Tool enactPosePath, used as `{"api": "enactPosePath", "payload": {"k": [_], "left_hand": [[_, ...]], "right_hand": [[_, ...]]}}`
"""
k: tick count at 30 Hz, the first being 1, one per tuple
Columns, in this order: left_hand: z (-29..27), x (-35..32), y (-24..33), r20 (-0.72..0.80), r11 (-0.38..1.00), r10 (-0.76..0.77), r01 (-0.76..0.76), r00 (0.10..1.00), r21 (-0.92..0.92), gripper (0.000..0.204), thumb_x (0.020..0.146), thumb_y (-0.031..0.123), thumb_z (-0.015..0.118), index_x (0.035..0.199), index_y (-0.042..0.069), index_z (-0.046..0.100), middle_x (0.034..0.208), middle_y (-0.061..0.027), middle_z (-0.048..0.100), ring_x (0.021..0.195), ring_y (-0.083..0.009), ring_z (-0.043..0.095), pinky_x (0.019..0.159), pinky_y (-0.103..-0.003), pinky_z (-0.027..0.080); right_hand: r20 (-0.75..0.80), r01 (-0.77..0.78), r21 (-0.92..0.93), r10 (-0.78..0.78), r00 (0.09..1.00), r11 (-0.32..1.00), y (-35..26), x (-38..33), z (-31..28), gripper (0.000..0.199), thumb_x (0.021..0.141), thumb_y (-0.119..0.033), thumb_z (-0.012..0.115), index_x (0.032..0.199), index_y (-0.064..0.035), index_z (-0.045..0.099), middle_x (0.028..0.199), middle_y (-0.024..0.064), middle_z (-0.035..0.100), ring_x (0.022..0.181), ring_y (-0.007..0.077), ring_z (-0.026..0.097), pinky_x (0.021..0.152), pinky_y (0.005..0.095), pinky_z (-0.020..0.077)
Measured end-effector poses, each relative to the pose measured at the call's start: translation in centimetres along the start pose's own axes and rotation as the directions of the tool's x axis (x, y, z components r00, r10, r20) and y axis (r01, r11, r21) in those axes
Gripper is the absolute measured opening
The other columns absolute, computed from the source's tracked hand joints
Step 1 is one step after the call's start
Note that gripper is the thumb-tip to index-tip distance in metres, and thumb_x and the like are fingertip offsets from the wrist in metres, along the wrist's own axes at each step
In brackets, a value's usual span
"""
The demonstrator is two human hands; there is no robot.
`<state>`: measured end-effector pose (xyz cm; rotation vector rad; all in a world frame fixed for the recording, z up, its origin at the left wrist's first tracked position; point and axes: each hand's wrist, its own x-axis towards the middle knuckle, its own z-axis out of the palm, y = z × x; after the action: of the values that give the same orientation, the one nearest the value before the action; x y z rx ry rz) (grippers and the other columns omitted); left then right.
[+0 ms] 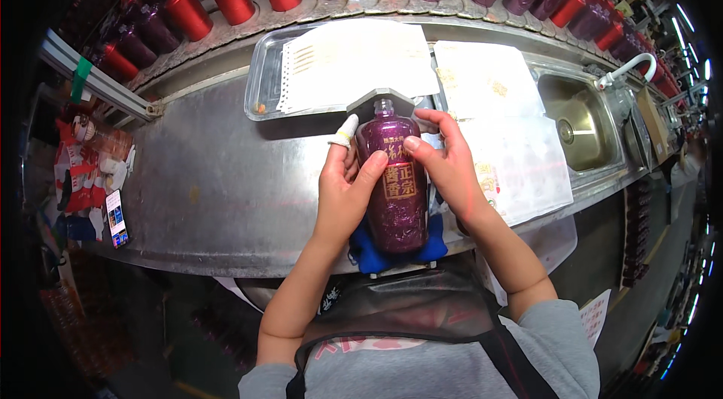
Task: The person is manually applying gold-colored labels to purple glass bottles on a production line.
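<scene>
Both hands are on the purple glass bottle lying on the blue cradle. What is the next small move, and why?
Probably smooth the label flat. The left hand and right hand both press thumbs on the orange rectangular label of the purple glass bottle, which rests in the blue cradle. Whether its edges are fully stuck cannot be seen.

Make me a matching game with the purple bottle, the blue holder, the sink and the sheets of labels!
Things:
1. purple bottle
2. blue holder
3. sink
4. label sheets

Places:
A. in the clear tray
B. between both hands
C. far right of the metal counter
D. under the bottle

Pairs: 1-B, 2-D, 3-C, 4-A
</scene>
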<state>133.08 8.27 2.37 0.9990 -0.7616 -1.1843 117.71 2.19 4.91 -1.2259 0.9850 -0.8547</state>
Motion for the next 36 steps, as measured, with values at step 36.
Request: {"api": "enactPosePath", "payload": {"k": [36], "left_hand": [[-1.2,0.7,-0.3,-0.058,0.963,-0.149,0.158,0.987,0.218,0.061,0.091,0.015,0.067,0.144,-0.002,0.040,0.121,-0.0110,0.061,0.106,-0.0133,0.059,0.092,-0.027,0.047]], "right_hand": [[-0.063,-0.147,0.340,0.178,0.982,0.929,3.9,2.8,-4.7,0.031,0.096,-0.027,0.056,0.110,-0.0015,0.064,0.092,0.0088,0.067,0.057,0.0138,0.059,0.059,0.0300,0.0523]]}}
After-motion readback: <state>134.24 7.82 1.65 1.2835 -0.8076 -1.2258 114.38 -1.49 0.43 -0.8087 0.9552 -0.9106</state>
